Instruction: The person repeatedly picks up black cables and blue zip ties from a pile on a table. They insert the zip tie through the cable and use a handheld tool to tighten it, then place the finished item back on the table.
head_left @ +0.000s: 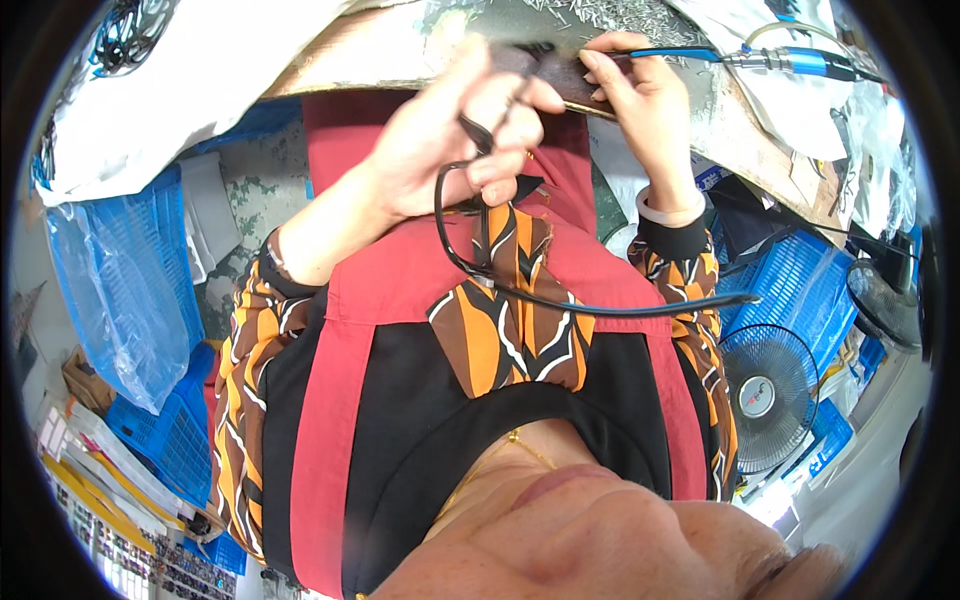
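Observation:
My left hand (450,145), smeared by motion, is closed round a black eyeglass frame (443,222) in front of my chest. A long dark temple (630,303) of it stretches out to the right, and another dark part reaches toward the table edge. My right hand (645,100) is at the table edge, thumb and fingertips pinched together. Behind its fingers passes the thin shaft of a blue and silver pen-like tool (790,62). What the pinch holds is too small to make out. Small metal pins or screws (600,15) lie heaped on the worn worktable (345,50) beyond both hands.
White sheeting (170,90) covers the table's left side. Blue plastic crates (125,270) stand low at left, one wrapped in clear plastic. At right are another blue crate (790,285) and a fan (765,398). A red apron (400,270) hangs below my hands.

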The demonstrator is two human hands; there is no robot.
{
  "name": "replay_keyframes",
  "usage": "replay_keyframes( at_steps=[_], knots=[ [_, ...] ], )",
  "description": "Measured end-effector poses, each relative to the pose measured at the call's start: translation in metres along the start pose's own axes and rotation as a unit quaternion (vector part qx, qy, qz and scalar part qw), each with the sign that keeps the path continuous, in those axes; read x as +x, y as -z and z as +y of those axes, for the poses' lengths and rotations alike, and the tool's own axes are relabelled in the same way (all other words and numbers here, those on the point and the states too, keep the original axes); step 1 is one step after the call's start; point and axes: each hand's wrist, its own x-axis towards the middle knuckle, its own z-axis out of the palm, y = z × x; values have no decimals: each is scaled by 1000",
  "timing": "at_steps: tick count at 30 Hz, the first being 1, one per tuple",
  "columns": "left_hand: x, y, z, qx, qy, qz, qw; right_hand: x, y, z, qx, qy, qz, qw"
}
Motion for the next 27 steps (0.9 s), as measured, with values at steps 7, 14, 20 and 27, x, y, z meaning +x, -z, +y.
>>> replay_keyframes(
  at_steps=[7, 14, 20, 27],
  knots=[
    [22, 24, -15, -163, 99, 32, 981, 37, -4, -11, 199, 13, -35, 979],
    [22, 23, -19, -183, 68, 45, 980, 37, 8, -28, -111, 38, -82, 990],
    [24, 33, -29, -199, 57, -8, 978, 46, 8, -30, -193, 86, -86, 974],
    [18, 17, -23, -103, 68, -14, 992, 30, 17, -32, -102, 46, -33, 993]
  ],
)
